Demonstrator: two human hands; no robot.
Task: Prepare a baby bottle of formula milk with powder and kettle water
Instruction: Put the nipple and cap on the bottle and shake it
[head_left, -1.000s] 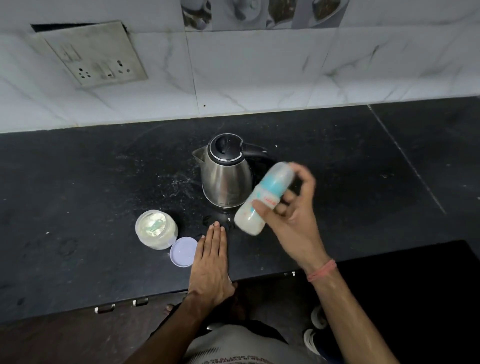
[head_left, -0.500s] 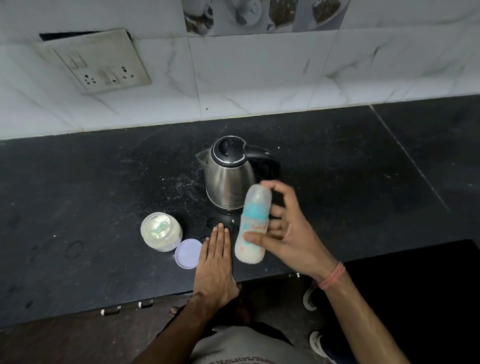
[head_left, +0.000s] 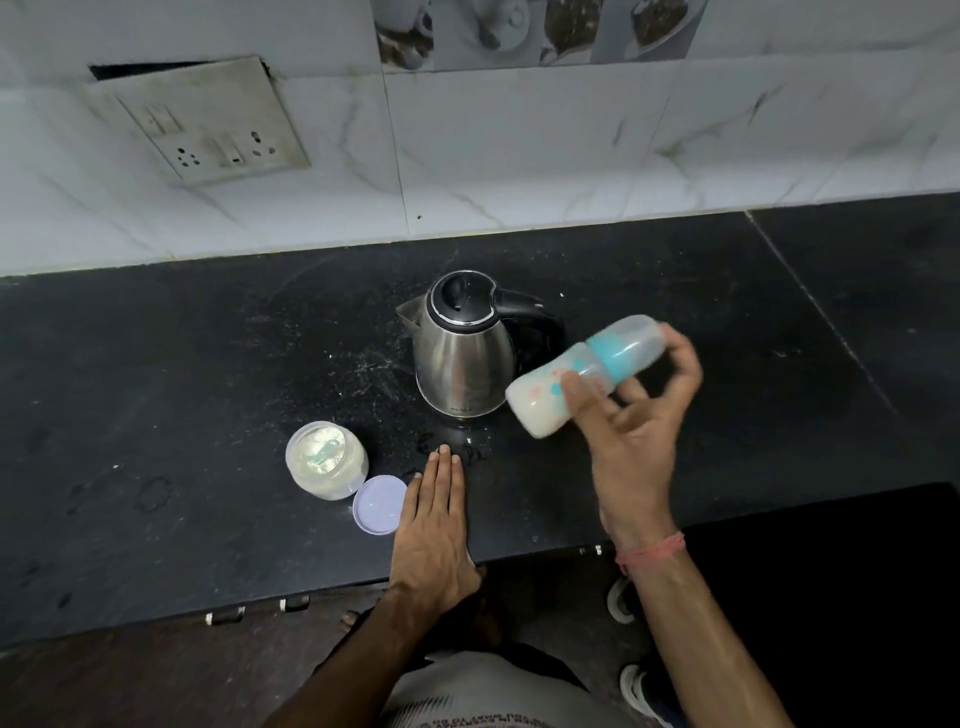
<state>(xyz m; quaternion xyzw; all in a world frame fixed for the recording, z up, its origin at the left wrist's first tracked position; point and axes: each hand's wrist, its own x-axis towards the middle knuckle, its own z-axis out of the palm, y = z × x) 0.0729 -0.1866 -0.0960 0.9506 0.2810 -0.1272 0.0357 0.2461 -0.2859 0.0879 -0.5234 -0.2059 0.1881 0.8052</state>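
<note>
Head view: the right hand (head_left: 636, 415) grips a capped baby bottle (head_left: 584, 375) of milky liquid, tilted above the black counter (head_left: 156, 395), cap toward two o'clock, blurred. At its nine o'clock stands a steel kettle (head_left: 462, 345). The left hand (head_left: 434, 525) lies flat, fingers straight, on the counter at the kettle's six o'clock. At that hand's nine o'clock lies a lilac lid (head_left: 379, 504), beside an open powder jar (head_left: 326, 460).

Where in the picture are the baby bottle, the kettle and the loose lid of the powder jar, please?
baby bottle (head_left: 582, 376): head view, on the middle of its tilted body.
kettle (head_left: 460, 361): head view, on its steel side.
lid (head_left: 378, 505): head view, on the centre of the flat lilac disc.
</note>
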